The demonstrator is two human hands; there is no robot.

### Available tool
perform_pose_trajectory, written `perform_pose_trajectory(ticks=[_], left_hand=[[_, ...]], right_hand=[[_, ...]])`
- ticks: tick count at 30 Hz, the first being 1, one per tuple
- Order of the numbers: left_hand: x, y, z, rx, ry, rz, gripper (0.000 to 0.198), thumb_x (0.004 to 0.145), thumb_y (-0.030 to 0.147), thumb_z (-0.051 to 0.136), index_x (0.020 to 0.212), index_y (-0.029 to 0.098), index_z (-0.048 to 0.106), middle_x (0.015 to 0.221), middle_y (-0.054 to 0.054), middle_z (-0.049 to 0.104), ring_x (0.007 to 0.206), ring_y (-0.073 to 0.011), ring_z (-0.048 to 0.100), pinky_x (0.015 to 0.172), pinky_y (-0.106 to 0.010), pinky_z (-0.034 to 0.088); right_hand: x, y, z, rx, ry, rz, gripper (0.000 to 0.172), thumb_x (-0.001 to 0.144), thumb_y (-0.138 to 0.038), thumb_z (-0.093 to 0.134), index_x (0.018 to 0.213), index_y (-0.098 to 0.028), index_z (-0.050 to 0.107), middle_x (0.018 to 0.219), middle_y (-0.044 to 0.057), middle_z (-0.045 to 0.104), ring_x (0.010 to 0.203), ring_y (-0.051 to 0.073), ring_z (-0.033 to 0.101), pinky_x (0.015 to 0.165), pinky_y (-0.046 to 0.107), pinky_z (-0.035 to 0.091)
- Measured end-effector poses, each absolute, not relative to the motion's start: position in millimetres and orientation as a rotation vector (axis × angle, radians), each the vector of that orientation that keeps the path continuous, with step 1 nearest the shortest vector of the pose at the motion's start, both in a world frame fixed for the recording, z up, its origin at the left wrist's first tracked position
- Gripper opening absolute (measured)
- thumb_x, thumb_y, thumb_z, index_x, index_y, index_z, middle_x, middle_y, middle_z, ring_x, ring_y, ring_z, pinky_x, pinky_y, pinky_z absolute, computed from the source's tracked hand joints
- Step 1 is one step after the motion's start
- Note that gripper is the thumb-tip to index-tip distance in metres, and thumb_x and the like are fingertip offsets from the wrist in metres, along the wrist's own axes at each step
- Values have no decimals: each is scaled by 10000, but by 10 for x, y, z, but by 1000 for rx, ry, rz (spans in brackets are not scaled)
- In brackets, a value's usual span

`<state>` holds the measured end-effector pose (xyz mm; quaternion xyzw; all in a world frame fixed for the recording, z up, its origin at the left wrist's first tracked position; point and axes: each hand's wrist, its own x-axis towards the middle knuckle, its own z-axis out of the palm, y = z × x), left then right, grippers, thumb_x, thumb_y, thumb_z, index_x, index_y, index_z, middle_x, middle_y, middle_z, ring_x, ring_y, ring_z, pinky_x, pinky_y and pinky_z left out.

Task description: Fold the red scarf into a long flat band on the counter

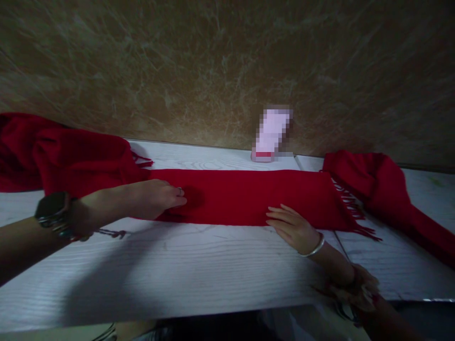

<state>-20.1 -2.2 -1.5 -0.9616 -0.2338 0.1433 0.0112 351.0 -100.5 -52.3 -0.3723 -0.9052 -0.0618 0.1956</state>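
1. We read the clock from the middle of the flat red scarf (227, 196), which lies on the table (199, 270) with six o'clock towards our body.
2. Our left hand (159, 196) is at nine, over the scarf, its fingers curled in. We cannot tell whether they pinch it or only press on it; either way, the hand seems set there to steady that part.
3. Our right hand (289, 227) is towards four, fingers extended and slightly apart, their tips at the scarf's near edge. It clamps on nothing; so light a pose seems meant to meet the edge without creasing it.
4. The scarf runs lengthwise from nine to three, probably because the table is long and shallow. Its fringe (366, 231) spills loosely at three, just beside the right bundle.
5. The left bundle (78, 154) sits farther out, between nine and ten. We cannot tell whether it joins the scarf. The right bundle (373, 184) lies at three and trails towards four. Both sit at the sides, which seems to give our hands room between them.
6. The pink item (272, 135), blurred over, stands tilted near one, at the table's back; it seems propped against the wall (213, 71) at twelve, likely for support.
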Motion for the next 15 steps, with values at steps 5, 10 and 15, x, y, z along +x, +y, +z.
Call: perform_pose_trajectory(ticks=[5,10,15], left_hand=[[-180,-89,-40,-2999,-708,596,479,683,-19,444,1082,195,602,1024,-84,642,811,-207,627,690,-276,453],[-173,-6,65,-2995,-730,534,448,702,-18,440,1059,191,612,1030,-88,636,837,-211,623,726,-281,453],[-201,-58,19,-2842,-828,506,501,741,-42,363,1155,172,547,1072,-80,616,896,-216,609,751,-293,453]], right_hand=[[3494,-1034,-520,-1059,-2580,-188,288,821,-90,422,924,-199,668,979,72,688,986,167,610,878,350,503],[3481,-1044,-453,-1038,-2474,-298,311,862,-110,386,916,-213,674,913,55,701,931,158,630,856,346,521],[3460,-1054,-398,-948,-2445,-351,295,871,-119,399,870,-191,685,814,64,694,827,162,637,761,314,550]])
